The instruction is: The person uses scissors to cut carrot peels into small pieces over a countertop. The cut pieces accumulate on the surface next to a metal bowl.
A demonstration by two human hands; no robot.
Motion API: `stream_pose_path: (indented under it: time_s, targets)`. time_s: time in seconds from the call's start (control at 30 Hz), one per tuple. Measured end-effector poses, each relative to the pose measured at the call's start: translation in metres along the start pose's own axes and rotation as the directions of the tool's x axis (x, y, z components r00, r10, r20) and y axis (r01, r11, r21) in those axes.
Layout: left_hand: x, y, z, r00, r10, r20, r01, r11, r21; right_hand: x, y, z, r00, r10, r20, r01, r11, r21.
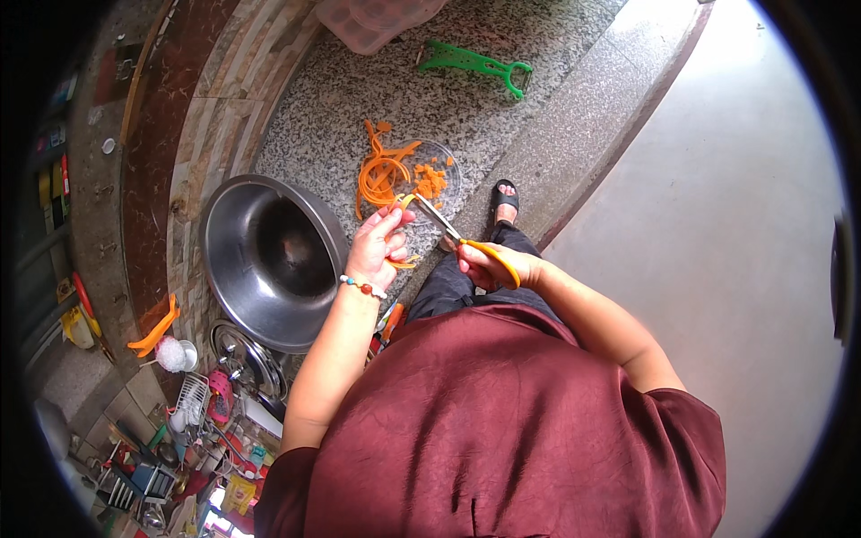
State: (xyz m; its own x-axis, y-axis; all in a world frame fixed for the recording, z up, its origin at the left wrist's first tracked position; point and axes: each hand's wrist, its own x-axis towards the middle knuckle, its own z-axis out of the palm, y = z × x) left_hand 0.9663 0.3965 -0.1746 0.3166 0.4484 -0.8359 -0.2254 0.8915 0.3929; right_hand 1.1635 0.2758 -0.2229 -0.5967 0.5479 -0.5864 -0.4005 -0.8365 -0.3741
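Note:
My left hand (382, 245) pinches an orange vegetable strip (407, 202), likely carrot, whose tail (403, 263) shows below my fingers. In my right hand (490, 264) is a pair of scissors (447, 225) with yellow-orange handles. Its blade tips reach the strip's upper end. Just beyond lies a clear round plate (456, 176). Small cut orange pieces (430, 181) sit on it, beside a heap of long curled peelings (380, 175) that spills past its left rim. A beaded bracelet circles my left wrist.
A large steel bowl (225, 252) stands left of my left hand. Farther along the granite counter (316, 128) lie a green peeler (464, 60) and a translucent plastic tray (370, 27). A steel lid (249, 363), a dish rack (193, 397) and crowded kitchenware occupy the lower left.

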Motion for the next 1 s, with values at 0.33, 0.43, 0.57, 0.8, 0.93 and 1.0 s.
stream_pose_path:
  time_s: [0.33,0.43,0.57,0.8,0.93,1.0]
  targets:
    - [0.002,-0.001,-0.004,1.0,-0.018,0.006,0.018,0.999,0.029,0.001,-0.011,0.008,0.986,0.027,-0.165,-0.043,0.994,-0.096]
    - [0.003,0.001,-0.007,1.0,-0.005,-0.004,0.005,1.0,0.028,-0.001,-0.005,0.007,0.981,0.032,-0.193,-0.026,0.999,0.036]
    - [0.003,0.002,-0.004,1.0,-0.002,-0.026,0.003,0.999,0.042,0.0,0.002,-0.002,0.998,0.059,-0.037,-0.059,0.998,-0.009]
    - [0.004,-0.001,-0.001,0.999,-0.035,-0.021,0.037,0.991,0.127,0.004,-0.013,0.013,0.984,0.013,-0.176,-0.043,0.985,-0.165]
    - [0.007,-0.001,-0.005,0.999,-0.011,-0.047,0.016,0.995,0.1,0.0,-0.011,0.008,0.981,0.071,-0.182,-0.085,0.994,-0.071]
    - [0.009,0.0,-0.006,0.998,0.0,-0.056,0.005,0.996,0.093,-0.002,-0.009,0.005,0.989,0.093,-0.113,-0.095,0.995,-0.01]
